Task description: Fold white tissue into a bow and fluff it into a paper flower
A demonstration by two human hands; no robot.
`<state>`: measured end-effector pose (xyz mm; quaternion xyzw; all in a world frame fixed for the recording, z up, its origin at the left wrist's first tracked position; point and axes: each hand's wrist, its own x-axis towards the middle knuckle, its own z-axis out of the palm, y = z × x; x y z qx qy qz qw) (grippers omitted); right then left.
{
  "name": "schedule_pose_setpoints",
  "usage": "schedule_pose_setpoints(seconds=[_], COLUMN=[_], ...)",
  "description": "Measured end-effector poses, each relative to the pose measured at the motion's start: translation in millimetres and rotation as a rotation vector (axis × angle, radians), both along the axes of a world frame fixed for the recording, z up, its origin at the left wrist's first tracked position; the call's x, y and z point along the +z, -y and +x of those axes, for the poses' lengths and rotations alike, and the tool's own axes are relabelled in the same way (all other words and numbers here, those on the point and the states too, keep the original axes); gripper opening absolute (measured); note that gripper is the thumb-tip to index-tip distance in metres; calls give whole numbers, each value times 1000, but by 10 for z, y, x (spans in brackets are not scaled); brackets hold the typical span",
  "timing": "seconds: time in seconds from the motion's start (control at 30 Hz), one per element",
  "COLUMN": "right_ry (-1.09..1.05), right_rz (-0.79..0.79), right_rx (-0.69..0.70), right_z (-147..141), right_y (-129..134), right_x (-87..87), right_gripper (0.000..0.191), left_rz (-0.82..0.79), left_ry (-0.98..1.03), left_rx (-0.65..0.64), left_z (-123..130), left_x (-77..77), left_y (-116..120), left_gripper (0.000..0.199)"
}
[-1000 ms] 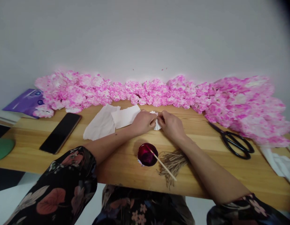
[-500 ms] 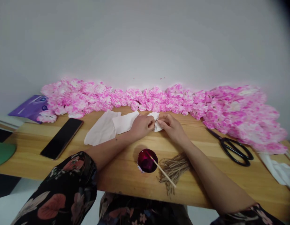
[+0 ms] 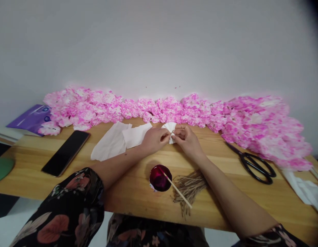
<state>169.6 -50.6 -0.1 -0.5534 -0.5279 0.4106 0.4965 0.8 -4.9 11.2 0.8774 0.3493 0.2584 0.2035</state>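
A pleated white paper piece (image 3: pixel 170 127), pinched at its middle and fanned at its ends, is between my hands at the centre of the table. My left hand (image 3: pixel 155 140) is closed on its left side. From the right, my right hand (image 3: pixel 186 140) pinches the same middle with thumb and fingers. Flat white sheets (image 3: pixel 111 141) lie left of my left hand. Nearer me stands a cup of dark magenta liquid (image 3: pixel 160 178) with a thin wooden stick (image 3: pixel 179 192) resting across its rim. Thin brown ties (image 3: pixel 191 187) lie in a bundle beside it.
Pink and white flowers (image 3: pixel 169 108) line the table's back edge. Black scissors (image 3: pixel 256 166) lie at the right, near white paper (image 3: pixel 303 187). A phone (image 3: pixel 66 152), a purple packet (image 3: pixel 32 118) and a green object (image 3: pixel 2 168) are at the left of the wooden table (image 3: pixel 123 197).
The upper part of the pleated paper is fanned wider and shows more between my hands. My fingers have shifted slightly at its middle. The whole view has moved a little.
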Motion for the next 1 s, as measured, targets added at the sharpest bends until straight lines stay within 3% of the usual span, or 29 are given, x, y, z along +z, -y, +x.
schedule_pose_setpoints(seconds=[0.23, 0.47, 0.6, 0.83, 1.0], right_ry=[-14, 72, 157, 439, 482], right_rz=[24, 78, 103, 162, 157], right_rx=[-14, -10, -5, -86, -50], right_z=[-29, -28, 18, 35, 48], right_y=[18, 38, 48, 78, 59], right_x=[33, 13, 36, 130, 103], right_gripper=[35, 25, 18, 25, 16], left_rz=[-74, -77, -61, -24, 22], left_ry=[30, 27, 30, -13, -60], left_rx=[65, 96, 87, 52, 55], left_z=[-16, 22, 13, 3, 11], left_x=[54, 6, -16, -35, -39], left_y=[20, -2, -14, -12, -8], left_gripper=[33, 17, 18, 20, 21])
